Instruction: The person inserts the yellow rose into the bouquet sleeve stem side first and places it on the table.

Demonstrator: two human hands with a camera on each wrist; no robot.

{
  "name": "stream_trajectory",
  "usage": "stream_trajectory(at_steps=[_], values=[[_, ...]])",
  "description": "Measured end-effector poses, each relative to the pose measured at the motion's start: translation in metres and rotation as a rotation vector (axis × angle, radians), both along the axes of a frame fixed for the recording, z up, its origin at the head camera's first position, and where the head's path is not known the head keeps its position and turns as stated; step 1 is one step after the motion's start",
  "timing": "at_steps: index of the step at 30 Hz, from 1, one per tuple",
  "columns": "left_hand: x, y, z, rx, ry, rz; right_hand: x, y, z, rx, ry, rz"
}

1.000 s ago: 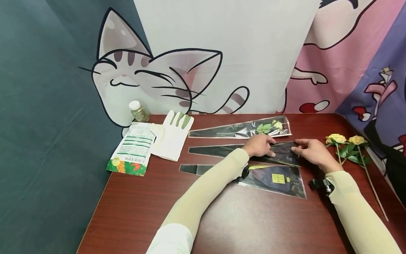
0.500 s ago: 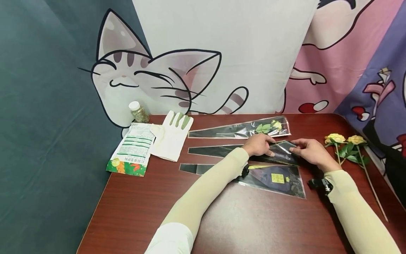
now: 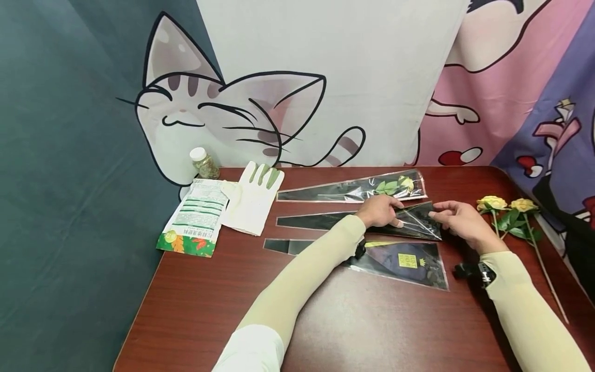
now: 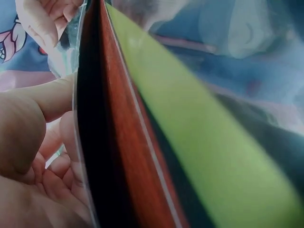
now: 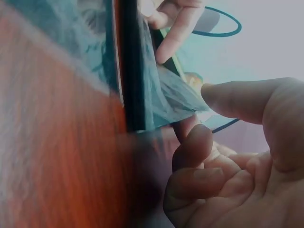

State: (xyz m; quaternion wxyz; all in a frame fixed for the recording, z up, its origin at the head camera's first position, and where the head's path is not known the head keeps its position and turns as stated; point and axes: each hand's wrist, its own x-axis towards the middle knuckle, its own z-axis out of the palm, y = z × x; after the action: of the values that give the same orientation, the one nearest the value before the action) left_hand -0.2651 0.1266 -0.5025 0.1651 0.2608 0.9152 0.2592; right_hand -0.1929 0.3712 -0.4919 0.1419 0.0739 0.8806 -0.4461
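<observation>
The middle flower sleeve (image 3: 309, 221), a tapered dark film bag with a clear face, lies across the table with its wide end to the right. My left hand (image 3: 378, 211) rests on it near the wide end, thumb and index finger spread and pressing on the film. At the mouth, my right hand (image 3: 460, 219) pinches the corner of the film between thumb and finger. The film is creased and lifted there, as the right wrist view shows of the sleeve (image 5: 171, 97). In the left wrist view, a blurred yellow-green strip (image 4: 190, 128) crosses close to the camera.
Behind lies a sleeve with a yellow rose (image 3: 406, 183) in it; a flat sleeve (image 3: 395, 263) with a gold label lies in front. Two yellow roses (image 3: 506, 204) are at the right. Gloves (image 3: 248, 204), a printed packet (image 3: 192, 217) and a white-capped jar (image 3: 204, 164) are at left.
The sleeve's wide end has shifted and lifted slightly at its far corner, its creases changing under the right hand. The left hand has barely moved.
</observation>
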Motion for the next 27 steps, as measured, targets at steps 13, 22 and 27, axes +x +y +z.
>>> stream_trajectory(at_steps=[13,22,27], values=[[0.0005,-0.0001,0.0014,0.003,0.000,0.003,0.0093,0.0048,-0.0023,0.010,-0.011,0.034],[0.0021,0.0016,0.0008,0.033,-0.031,0.027,0.0107,0.0036,-0.0005,-0.027,0.040,-0.011],[0.0044,0.0012,0.0035,0.056,-0.024,0.069,0.0096,0.0022,-0.0004,-0.135,0.061,-0.032]])
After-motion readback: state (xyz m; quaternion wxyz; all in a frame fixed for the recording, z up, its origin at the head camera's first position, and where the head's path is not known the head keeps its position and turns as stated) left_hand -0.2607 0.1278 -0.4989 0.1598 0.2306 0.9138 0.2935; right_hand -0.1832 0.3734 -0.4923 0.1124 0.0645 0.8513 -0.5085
